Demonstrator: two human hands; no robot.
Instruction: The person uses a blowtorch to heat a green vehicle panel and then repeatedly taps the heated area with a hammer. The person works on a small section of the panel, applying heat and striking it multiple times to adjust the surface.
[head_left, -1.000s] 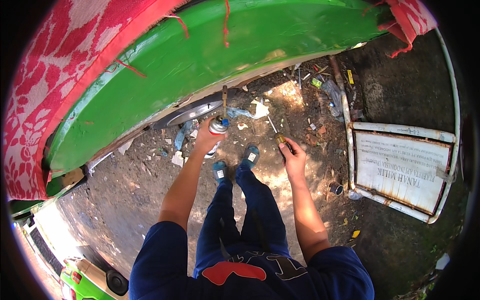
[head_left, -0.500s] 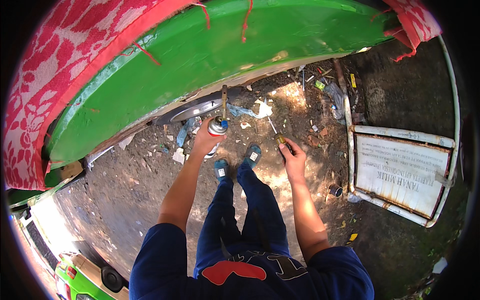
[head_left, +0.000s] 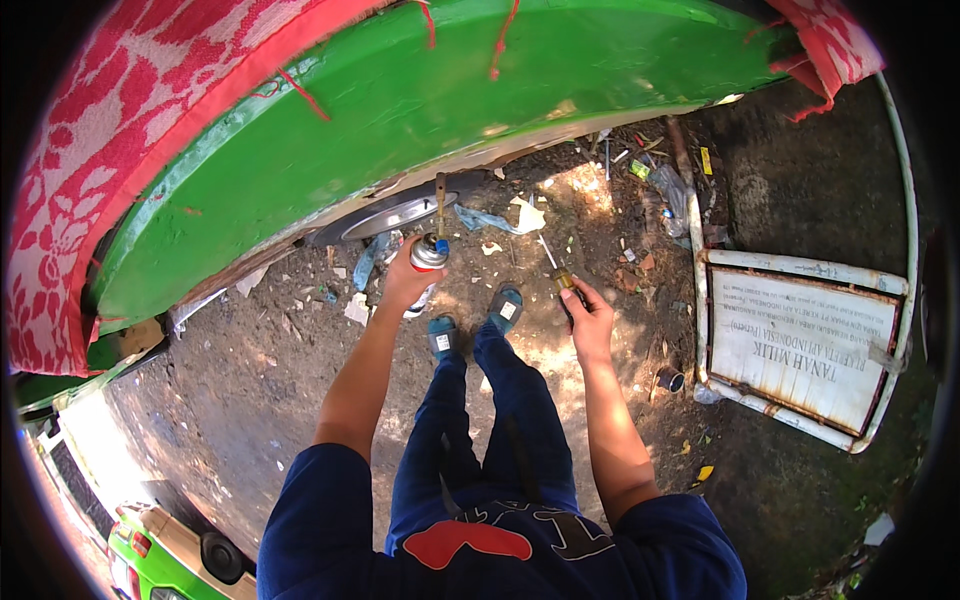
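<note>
Torch canister [head_left: 431, 255], silver and red with a blue knob, sits in the left hand [head_left: 404, 282], whose fingers are closed around its body. Its long brass-coloured nozzle [head_left: 441, 205] points away from the person, straight out beyond that hand. The right hand [head_left: 590, 312] is closed on the amber handle of a screwdriver [head_left: 562, 278], thumb laid along it; the metal shaft slants away from the hand and a little to its left. Both hands are raised above the dirt ground [head_left: 250, 400], well apart, with a pair of sandals [head_left: 507, 306] on the person's feet below and between them.

Just past the left hand, partly covered by the nozzle, shows a wheel [head_left: 390, 220] under a curved green panel [head_left: 430, 110] that stretches across in front of both hands. Red-and-white patterned cloth [head_left: 95, 190] drapes over the panel, far to the left of the left hand. Between the hands and farther out lies a blue scrap [head_left: 483, 218]. Right of the right hand are a small tin [head_left: 671, 379] and, farther over, a rusty white-framed sign [head_left: 800, 350].
</note>
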